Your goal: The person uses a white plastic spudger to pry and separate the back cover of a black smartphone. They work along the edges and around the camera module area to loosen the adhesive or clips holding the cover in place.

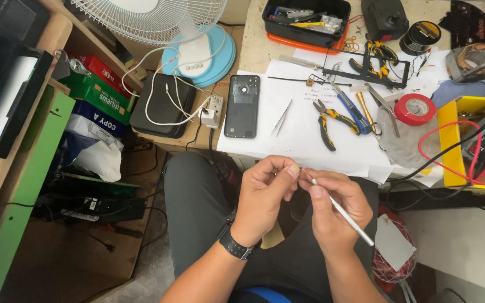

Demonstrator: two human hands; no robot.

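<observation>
grip: right hand [332, 210] holds metal tool [343, 212] | phone [242, 105], pliers [328, 120] beyond

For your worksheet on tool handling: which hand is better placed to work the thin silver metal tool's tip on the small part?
Right. The right hand holds the thin silver metal tool like a pen, its tip aimed at the left hand, whose fingertips pinch something too small to identify.

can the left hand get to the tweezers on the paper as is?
Probably yes. The tweezers lie bare on the white paper, just beyond the left hand, with nothing between. But its fingers pinch something small against the thin metal tool in the right hand.
</observation>
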